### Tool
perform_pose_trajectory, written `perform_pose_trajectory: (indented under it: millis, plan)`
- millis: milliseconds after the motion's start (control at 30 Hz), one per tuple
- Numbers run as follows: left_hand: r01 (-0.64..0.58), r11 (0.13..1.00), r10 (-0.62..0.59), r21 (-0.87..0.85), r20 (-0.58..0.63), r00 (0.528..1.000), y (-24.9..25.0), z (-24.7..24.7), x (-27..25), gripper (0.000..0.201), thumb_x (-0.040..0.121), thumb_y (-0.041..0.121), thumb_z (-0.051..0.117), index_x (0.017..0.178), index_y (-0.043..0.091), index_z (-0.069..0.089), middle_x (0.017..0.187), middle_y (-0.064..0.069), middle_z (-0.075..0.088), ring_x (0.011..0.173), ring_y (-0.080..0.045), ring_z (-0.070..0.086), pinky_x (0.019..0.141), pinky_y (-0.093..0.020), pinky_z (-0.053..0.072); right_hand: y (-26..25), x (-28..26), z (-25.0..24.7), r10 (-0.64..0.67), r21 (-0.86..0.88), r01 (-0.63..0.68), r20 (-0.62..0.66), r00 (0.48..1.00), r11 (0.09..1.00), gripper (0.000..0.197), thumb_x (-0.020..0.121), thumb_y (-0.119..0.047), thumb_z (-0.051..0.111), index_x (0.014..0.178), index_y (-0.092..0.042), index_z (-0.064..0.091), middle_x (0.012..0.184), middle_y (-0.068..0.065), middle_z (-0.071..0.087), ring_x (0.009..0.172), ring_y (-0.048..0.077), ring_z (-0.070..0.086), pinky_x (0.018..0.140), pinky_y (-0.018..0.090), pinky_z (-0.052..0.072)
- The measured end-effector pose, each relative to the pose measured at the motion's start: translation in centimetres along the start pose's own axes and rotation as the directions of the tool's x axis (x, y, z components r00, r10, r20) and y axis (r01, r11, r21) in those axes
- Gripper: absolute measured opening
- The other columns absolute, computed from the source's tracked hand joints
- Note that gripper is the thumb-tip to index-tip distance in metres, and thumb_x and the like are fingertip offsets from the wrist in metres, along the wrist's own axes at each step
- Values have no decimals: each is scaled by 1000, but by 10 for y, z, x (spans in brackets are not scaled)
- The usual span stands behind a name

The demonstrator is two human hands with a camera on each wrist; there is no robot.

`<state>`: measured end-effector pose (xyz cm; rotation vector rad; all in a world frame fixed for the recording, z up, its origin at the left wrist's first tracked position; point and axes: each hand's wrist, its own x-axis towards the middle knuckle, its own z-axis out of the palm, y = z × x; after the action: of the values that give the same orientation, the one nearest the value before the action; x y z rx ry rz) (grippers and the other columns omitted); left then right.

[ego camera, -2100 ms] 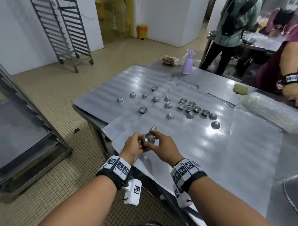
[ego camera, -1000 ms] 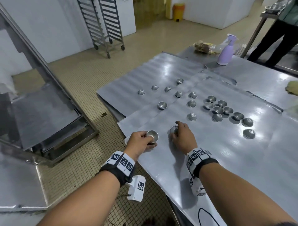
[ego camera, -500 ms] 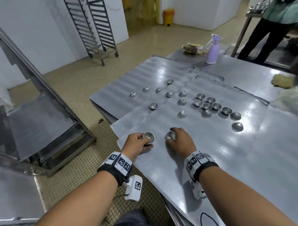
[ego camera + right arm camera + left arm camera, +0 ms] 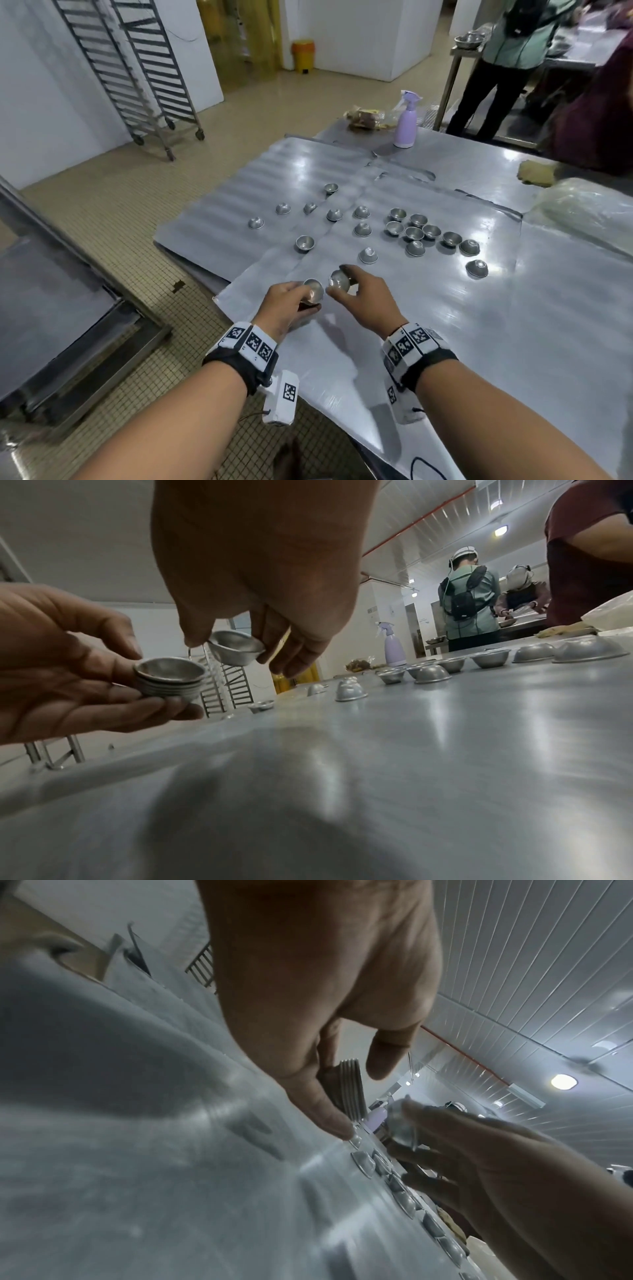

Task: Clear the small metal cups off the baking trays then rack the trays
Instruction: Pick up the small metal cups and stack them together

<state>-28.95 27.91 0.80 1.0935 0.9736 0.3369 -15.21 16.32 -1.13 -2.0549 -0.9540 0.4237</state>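
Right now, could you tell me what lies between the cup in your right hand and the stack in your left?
Nothing: the right wrist view shows only open air between the cup and the stack.

A cup point(image 4: 339, 281) was pinched by the right hand point(image 4: 368, 301) beside the cup point(image 4: 313, 291) gripped by the left hand point(image 4: 286, 306); loose cups point(image 4: 414, 234) were scattered across the trays point(image 4: 445, 329).

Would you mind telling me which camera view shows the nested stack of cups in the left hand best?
The right wrist view: the stack of cups sits side-on in the left hand, rims countable. The head view shows only its top cup; the left wrist view shows just an edge-on sliver between the fingers.
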Motion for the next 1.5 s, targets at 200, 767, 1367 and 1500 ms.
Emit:
perform_pose_trajectory:
  millis: [200, 767, 1367, 1500]
  plan:
    - [39, 983, -28, -181, 65, 997, 19, -3, 18, 25, 93, 6, 44, 93, -4, 66, 77, -18, 71, 77, -30, 70, 84, -47, 59, -22, 10, 26, -47, -14, 47, 27, 999, 999, 60, 79, -55, 74, 132, -31, 59, 121, -8, 71, 110, 15, 64, 96, 37, 50]
    - [11, 998, -20, 68, 130, 991, 18, -18, 66, 19, 89, 9, 70, 106, -1, 70, 91, -17, 71, 84, -28, 74, 92, -44, 57, 39, 65, -9, 309, -298, -331, -117, 944, 895, 42, 95, -32, 55, 135, -18, 56, 131, 12, 60, 118, 32, 58, 98, 40, 46]
    - [3, 983, -21, 186, 97, 995, 21, -17, 76, 20, 92, 6, 63, 111, 0, 67, 91, -14, 73, 87, -32, 76, 92, -49, 58, 56, 102, -2, 334, -341, -341, -81, 939, 876, 25, 95, -29, 54, 114, -11, 52, 115, 17, 60, 106, 39, 59, 86, 43, 48]
    - [1, 982, -22, 191, 109, 994, 19, -14, 75, 22, 93, 5, 63, 113, -1, 66, 93, -17, 72, 84, -31, 76, 92, -50, 58, 53, 89, 3, 261, -279, -270, -70, 963, 922, 37, 92, -25, 59, 126, -13, 50, 116, 15, 64, 106, 37, 60, 85, 42, 48]
